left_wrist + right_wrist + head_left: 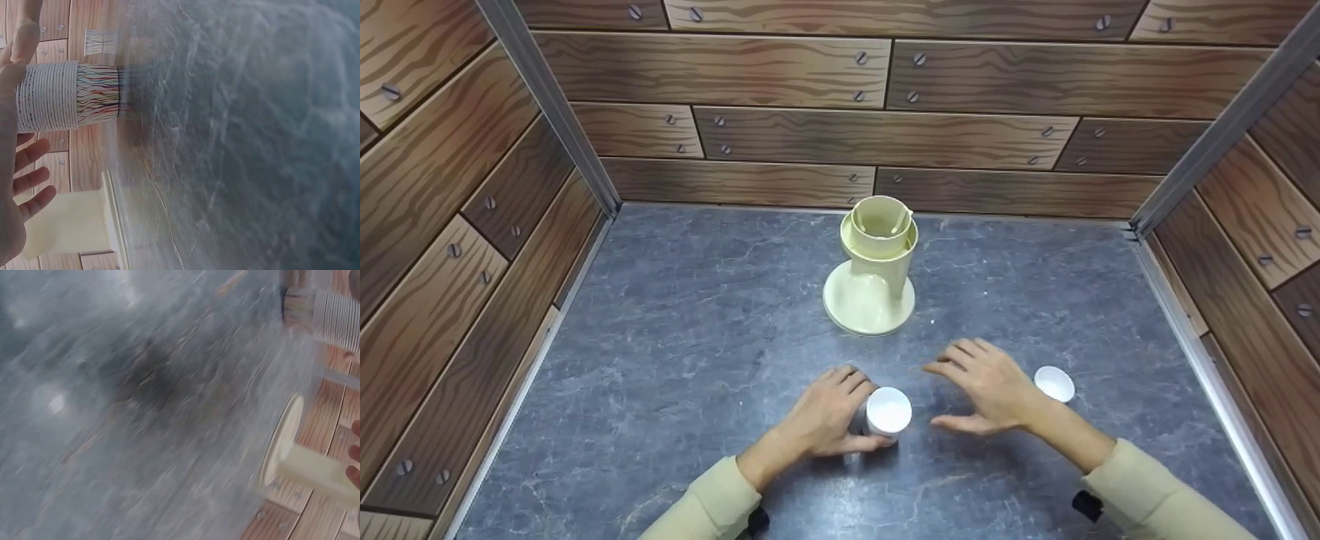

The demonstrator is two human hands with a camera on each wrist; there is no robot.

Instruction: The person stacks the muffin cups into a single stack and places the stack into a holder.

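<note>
My left hand (831, 411) holds a stack of paper cups (889, 411), its thumb on the near side and fingers on the far side. The stack stands upright on the table, with many close white rims and a multicolour striped wall below, as the left wrist view shows. Right of it, my right hand (988, 386) is held with thumb and fingers spread, nothing between them. Just beyond the right wrist lies a single paper cup (1054, 384), its white inside facing up. A pale yellow-green cup holder (870, 292) with a round base stands farther back.
A grey marbled tabletop (697, 315) carries everything. Wood-plank-patterned walls (780, 135) enclose it at the back and both sides, with metal strips along the corners. Inside the holder's wide collar sits a narrower ring (877, 244) with small tabs.
</note>
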